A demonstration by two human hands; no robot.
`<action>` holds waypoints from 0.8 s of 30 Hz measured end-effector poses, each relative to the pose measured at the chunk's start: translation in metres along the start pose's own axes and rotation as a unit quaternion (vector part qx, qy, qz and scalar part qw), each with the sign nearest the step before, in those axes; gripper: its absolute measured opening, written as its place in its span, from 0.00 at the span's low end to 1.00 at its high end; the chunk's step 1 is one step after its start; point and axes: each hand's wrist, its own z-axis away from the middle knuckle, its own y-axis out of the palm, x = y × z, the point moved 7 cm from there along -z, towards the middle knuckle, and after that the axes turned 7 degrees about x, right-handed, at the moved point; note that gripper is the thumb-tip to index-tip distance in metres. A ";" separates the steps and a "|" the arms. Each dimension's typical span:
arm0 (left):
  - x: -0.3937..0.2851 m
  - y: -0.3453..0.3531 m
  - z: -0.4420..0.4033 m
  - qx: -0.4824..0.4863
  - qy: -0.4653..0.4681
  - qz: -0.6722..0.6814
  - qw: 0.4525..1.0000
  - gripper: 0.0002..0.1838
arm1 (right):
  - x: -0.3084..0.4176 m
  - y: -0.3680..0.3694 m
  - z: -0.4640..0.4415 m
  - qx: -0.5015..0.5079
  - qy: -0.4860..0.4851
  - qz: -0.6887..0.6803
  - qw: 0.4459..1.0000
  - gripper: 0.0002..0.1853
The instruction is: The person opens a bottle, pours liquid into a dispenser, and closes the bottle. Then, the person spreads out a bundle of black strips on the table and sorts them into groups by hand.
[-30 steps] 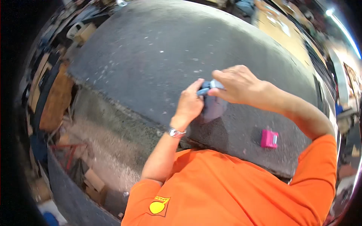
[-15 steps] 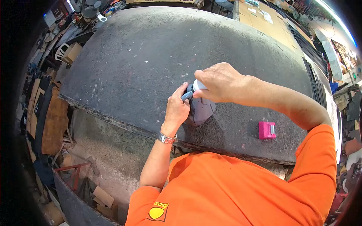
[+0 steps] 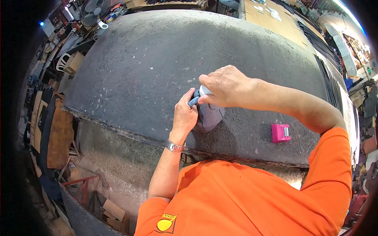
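Observation:
A stained grey jug [image 3: 211, 117] stands on the dark worktable [image 3: 130, 74] close to its front edge. Fingers of my left hand [image 3: 185, 117] are closed round its blue-grey handle [image 3: 193, 101]. My right hand [image 3: 228, 87] grips the white cap [image 3: 204, 91] at the top, thumb and index finger curled about it. Much of the cap and neck is hidden behind my right hand. To the right on the table lies a small bright pink boxy object [image 3: 280, 133] with a silvery part; neither hand touches it.
Cardboard sheets [image 3: 258, 17] cover a surface at the back right, with long black strips [image 3: 325, 74] along the right side. A fan [image 3: 94, 8] and a cardboard box [image 3: 74, 63] stand at the left. Below the table edge, a red metal frame [image 3: 82, 185] is on the floor.
My right hand has shifted slightly left over the cap. The left hand keeps its hold on the handle. The whole view has shifted a little as my head moved.

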 end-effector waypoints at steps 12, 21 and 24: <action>0.000 -0.001 -0.002 0.010 -0.002 0.002 1.000 0.29 | -0.009 0.004 0.009 -0.097 -0.092 -0.010 0.991 0.22; -0.004 -0.003 -0.002 0.025 -0.020 0.009 0.999 0.29 | -0.005 -0.001 0.000 -0.113 -0.114 -0.028 0.987 0.21; -0.004 -0.002 -0.002 0.038 -0.021 0.007 0.999 0.29 | -0.006 0.003 0.010 -0.178 -0.183 -0.013 0.967 0.20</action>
